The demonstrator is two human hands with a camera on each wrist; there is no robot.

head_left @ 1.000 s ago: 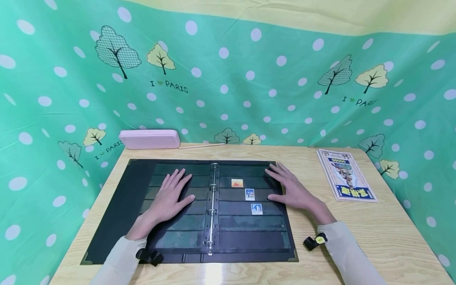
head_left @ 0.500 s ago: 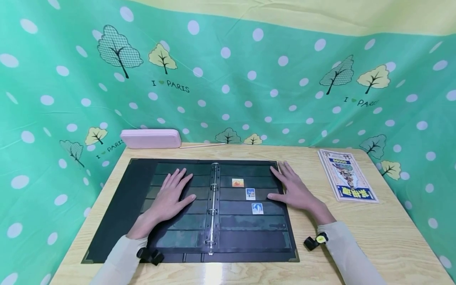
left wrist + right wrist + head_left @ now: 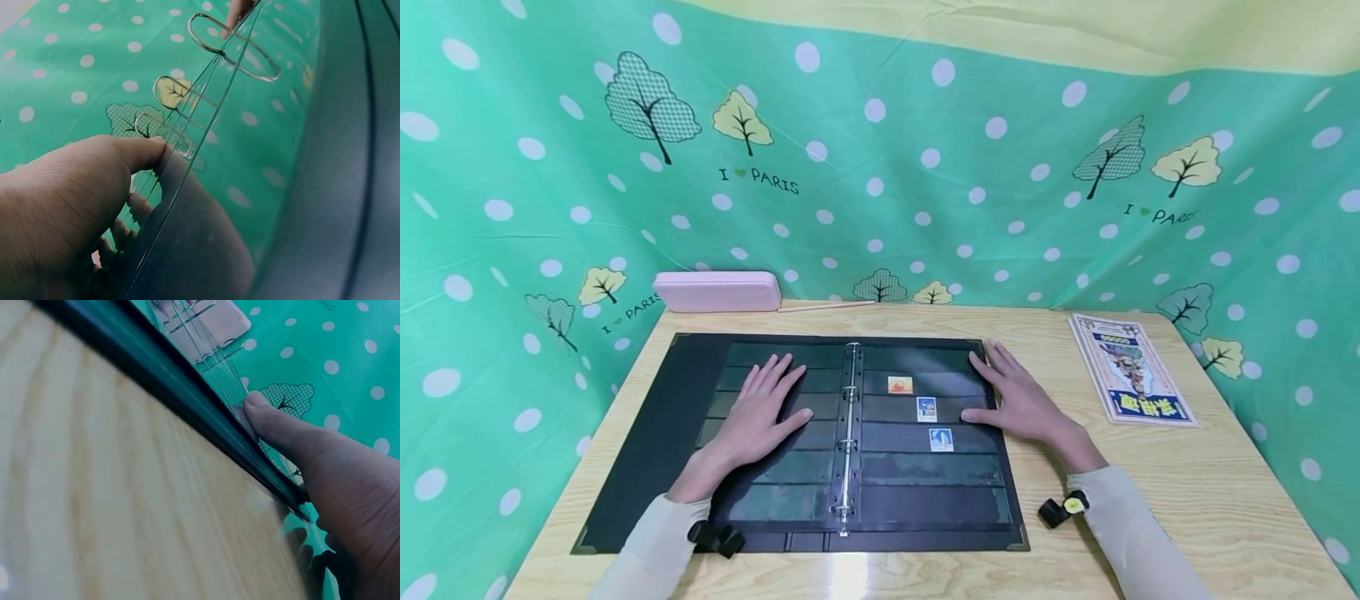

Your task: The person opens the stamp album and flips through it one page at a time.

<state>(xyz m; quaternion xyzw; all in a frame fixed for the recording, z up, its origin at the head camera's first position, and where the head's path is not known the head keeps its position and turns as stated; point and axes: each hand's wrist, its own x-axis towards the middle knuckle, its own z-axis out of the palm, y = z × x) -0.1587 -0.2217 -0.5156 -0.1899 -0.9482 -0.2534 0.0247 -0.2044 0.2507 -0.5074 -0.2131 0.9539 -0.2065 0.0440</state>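
A green cloth [image 3: 895, 150] hangs behind the wood-grain table [image 3: 1217, 483] and along both sides. It has pale dots [image 3: 930, 158], yellow trees [image 3: 741, 117], checked trees [image 3: 651, 104] and "I PARIS" with a little heart [image 3: 740, 175] between. The top part [image 3: 1075, 33] is yellow. A bright patch of light [image 3: 848, 575] shines on the table's near part.

Left hand [image 3: 75, 200] on glossy dark page [image 3: 334, 187], thumb touching it. Metal rings [image 3: 195, 41] past the thumb, dotted green cloth [image 3: 62, 94] behind. Bit of right hand [image 3: 237, 16] up top.

Three stamps [image 3: 927, 409], one album [image 3: 895, 502]
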